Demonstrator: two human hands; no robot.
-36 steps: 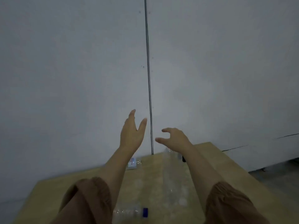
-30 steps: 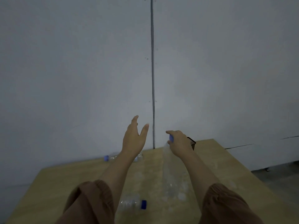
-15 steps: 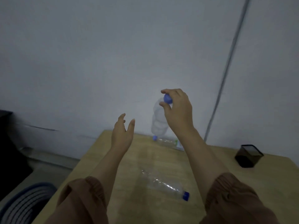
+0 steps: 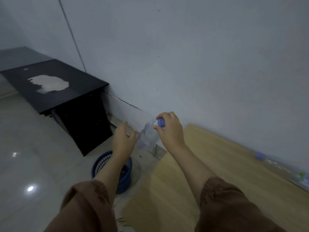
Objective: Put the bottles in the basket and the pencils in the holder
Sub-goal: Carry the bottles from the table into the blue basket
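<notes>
My right hand (image 4: 170,131) grips a clear plastic bottle (image 4: 148,135) by its blue cap, and the bottle hangs in the air past the table's left end. My left hand (image 4: 122,142) is open just left of the bottle's body; I cannot tell whether it touches it. Below, on the floor, stands a dark blue slotted basket (image 4: 102,163), partly hidden by my left forearm. A second clear bottle (image 4: 282,168) with a blue cap lies on the wooden table (image 4: 217,164) by the wall at the right. No holder is in view.
A black desk (image 4: 66,97) with a worn pale patch stands against the wall to the left, beyond the basket. Glossy floor tiles (image 4: 25,156) spread out at the left. A few thin sticks, maybe pencils (image 4: 122,221), show at the bottom edge.
The view has swung left from the table to the floor. My right hand has carried the bottle off the table to a spot above the basket, and my left hand has come up beside it.
</notes>
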